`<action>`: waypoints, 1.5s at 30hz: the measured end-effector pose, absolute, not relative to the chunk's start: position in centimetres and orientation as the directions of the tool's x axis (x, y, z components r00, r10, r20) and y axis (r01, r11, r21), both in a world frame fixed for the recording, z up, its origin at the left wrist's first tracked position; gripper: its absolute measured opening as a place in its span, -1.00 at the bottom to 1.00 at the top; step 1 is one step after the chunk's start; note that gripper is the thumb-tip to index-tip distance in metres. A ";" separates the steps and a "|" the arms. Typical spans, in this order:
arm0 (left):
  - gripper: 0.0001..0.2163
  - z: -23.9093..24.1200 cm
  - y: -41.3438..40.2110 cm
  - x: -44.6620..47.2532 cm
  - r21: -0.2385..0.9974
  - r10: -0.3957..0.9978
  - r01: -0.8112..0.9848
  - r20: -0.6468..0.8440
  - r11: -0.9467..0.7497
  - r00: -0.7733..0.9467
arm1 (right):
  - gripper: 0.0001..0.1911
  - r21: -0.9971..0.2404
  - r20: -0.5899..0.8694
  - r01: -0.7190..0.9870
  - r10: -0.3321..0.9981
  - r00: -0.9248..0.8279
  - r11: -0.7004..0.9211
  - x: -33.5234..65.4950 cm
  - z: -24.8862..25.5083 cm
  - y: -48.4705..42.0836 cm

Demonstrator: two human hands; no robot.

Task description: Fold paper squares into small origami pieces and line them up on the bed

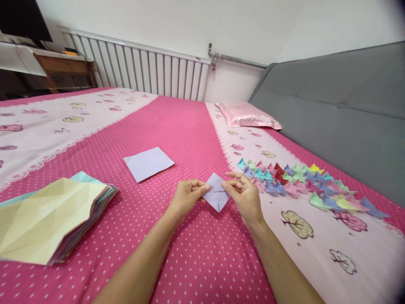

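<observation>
A small lavender paper piece [216, 193], folded into a diamond shape, is held just above the pink dotted bedsheet [177, 126]. My left hand [187, 196] pinches its left corner with closed fingers. My right hand [244, 193] pinches its right side, thumb and fingers pressed on the paper. A flat lavender sheet [148, 163] lies on the bed a little beyond my left hand.
A stack of creased coloured papers [50, 215], pale yellow on top, sits at the near left. Several folded paper shapes in many colours [303, 185] lie in rows to the right. A pink pillow [248, 115], grey headboard [341, 114] and white radiator [139, 69] stand beyond.
</observation>
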State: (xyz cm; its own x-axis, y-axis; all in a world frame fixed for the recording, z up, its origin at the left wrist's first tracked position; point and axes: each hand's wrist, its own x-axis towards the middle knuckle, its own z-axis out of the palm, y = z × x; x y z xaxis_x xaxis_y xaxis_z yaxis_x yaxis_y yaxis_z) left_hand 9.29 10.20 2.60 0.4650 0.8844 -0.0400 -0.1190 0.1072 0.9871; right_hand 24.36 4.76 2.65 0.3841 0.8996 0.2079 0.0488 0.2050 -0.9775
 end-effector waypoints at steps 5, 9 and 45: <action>-0.73 2.4 9.9 9.3 0.998 0.822 -0.041 -0.023 0.057 0.570 | -0.59 -0.995 0.065 -0.053 0.971 0.231 0.079 24.5 2.4 4.8; -0.74 2.5 9.7 9.3 0.994 0.805 -0.039 -0.059 0.101 0.590 | -0.71 -0.994 0.031 -0.095 0.983 0.181 0.049 24.5 2.5 4.7; -0.68 3.0 9.4 9.3 0.988 0.844 -0.149 0.044 0.043 0.535 | -0.75 -0.891 -0.088 -0.454 0.990 0.114 -0.027 24.2 2.9 5.0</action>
State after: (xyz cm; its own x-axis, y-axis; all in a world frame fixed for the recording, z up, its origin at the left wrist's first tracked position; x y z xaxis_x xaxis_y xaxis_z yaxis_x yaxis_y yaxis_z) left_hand 9.32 9.45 3.05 0.5347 0.8439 0.0444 -0.1495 0.0427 0.9878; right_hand 24.22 5.00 2.88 0.1144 0.9895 -0.0882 -0.4538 -0.0270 -0.8907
